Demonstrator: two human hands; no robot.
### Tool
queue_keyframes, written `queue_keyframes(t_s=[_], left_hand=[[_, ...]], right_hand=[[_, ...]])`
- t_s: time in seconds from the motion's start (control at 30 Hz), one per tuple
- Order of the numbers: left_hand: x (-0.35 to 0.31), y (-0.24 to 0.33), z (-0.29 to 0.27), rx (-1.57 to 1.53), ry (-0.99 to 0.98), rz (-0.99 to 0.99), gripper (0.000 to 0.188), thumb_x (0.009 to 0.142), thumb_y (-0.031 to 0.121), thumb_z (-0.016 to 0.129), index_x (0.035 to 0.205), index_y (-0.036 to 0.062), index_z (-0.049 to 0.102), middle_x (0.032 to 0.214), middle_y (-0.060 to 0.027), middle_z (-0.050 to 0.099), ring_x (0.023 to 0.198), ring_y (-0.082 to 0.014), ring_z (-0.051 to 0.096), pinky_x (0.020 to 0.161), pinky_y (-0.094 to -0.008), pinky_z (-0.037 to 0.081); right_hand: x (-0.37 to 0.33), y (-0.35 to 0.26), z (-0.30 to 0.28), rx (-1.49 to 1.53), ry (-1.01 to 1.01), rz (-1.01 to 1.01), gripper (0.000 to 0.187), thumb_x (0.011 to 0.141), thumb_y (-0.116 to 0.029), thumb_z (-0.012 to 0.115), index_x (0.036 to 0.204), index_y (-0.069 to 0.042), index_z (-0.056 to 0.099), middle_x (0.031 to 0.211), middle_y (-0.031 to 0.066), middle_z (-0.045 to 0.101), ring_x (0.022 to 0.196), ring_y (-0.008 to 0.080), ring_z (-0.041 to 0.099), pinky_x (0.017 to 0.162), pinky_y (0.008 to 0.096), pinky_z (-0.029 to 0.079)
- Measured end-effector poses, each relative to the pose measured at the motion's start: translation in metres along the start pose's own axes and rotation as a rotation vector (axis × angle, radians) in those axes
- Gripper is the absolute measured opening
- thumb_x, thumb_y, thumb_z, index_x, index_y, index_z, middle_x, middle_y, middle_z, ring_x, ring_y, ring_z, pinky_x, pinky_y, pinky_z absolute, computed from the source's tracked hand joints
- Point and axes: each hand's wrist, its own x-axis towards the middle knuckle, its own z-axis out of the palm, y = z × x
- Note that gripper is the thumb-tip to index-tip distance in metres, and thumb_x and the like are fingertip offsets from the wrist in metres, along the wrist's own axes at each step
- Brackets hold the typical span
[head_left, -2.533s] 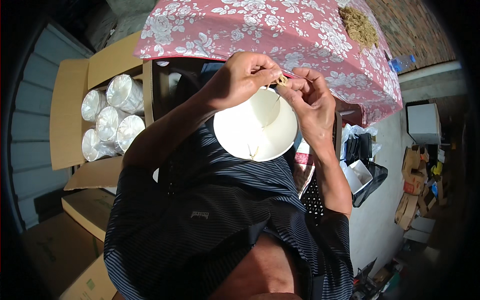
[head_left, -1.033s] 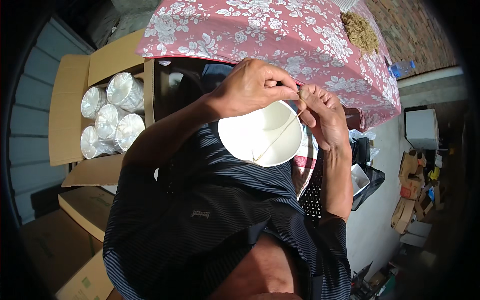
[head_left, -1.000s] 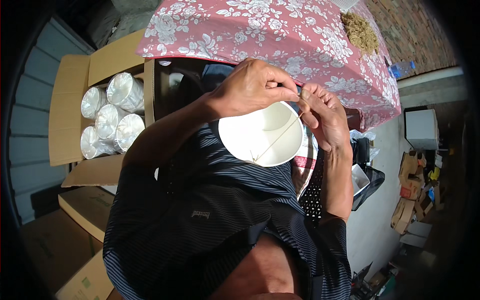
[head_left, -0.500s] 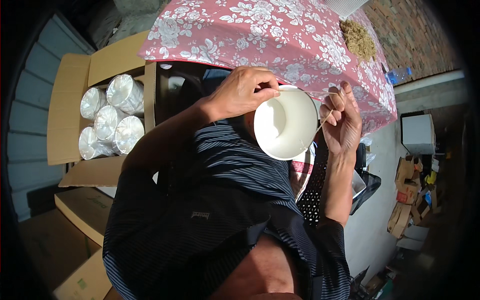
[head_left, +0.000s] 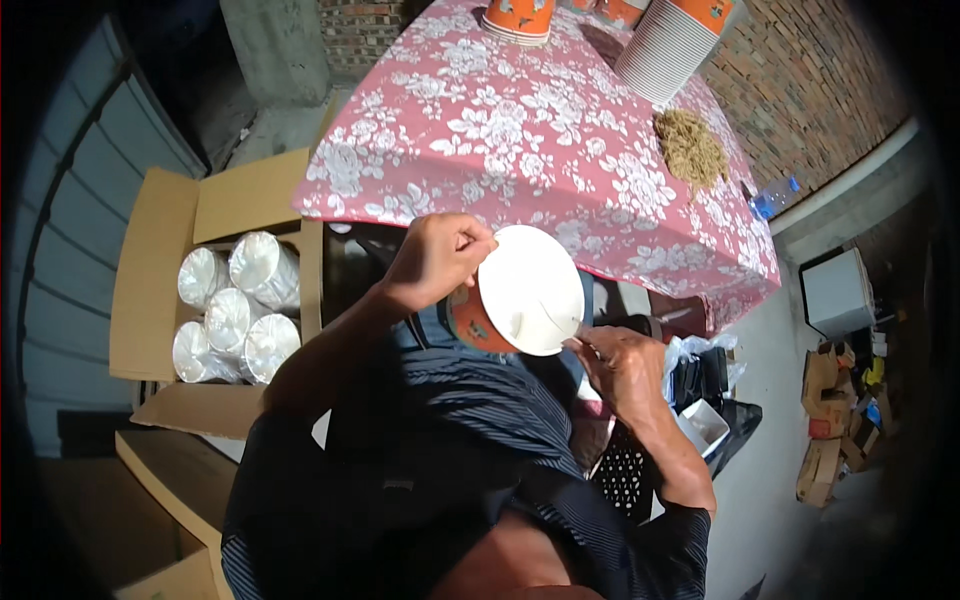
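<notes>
- An orange paper bucket (head_left: 527, 290), white inside, is held at the centre, above the lap of a person in a dark striped shirt (head_left: 490, 420), its mouth turned up and its printed wall showing toward 8 o'clock
- The left hand (head_left: 440, 262) pinches the rim between 10 and 11 o'clock, grip closed on the edge
- The right hand (head_left: 625, 372) grasps the rim at 5 o'clock, grip closed; whether anything else is pinched there cannot be told
- A thin line (head_left: 560, 312) curves inside the bucket toward that hand, too fine to identify
- At 12 o'clock, a bench (head_left: 400, 150) under a pink floral cloth (head_left: 560, 150) carries more orange buckets (head_left: 520, 18), with a nested stack (head_left: 662, 58) at 1 o'clock and a straw-coloured tangle (head_left: 690, 148) at 2
- At 9 o'clock, an open cardboard box (head_left: 150, 270) holds film-wrapped cylinders (head_left: 232, 318)
</notes>
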Motion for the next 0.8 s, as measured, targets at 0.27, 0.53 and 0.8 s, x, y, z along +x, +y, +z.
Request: queue_keyframes(t_s=[0.27,0.53,0.8], left_hand=[[0.005,0.045,-0.073,-0.247,0.21,0.049,0.011,0.095,0.004,0.067,0.103,-0.0024,0.07,0.087,-0.0058,0.072,0.075,-0.0108,0.067,0.07,-0.0255,0.054],[0.097,0.119,-0.126,-0.398,0.249,0.031,0.024,0.094,0.017,0.075,0.103,-0.0035,0.068,0.086,-0.0056,0.069,0.076,-0.0109,0.068,0.075,-0.0239,0.058],[0.238,0.12,-0.161,-0.086,0.361,0.304,0.021,0.098,0.017,0.071,0.107,-0.0019,0.071,0.089,-0.0036,0.07,0.079,-0.0083,0.065,0.073,-0.0235,0.054]], right_hand=[[0.094,-0.007,-0.019,0.274,-0.015,-0.276,0.033,0.087,-0.016,0.081,0.114,0.001,0.073,0.077,0.0127,0.07,0.064,0.0271,0.062,0.059,0.0382,0.051],[0.211,0.002,-0.006,-0.008,0.114,-0.288,0.086,0.073,-0.04,0.09,0.137,0.005,0.056,0.091,0.0148,0.064,0.08,0.0316,0.059,0.071,0.0418,0.048],[0.366,0.077,0.007,0.566,0.17,0.047,0.032,0.101,-0.026,0.066,0.087,0.003,0.067,0.066,0.0062,0.058,0.063,0.0073,0.051,0.056,0.0311,0.043]])
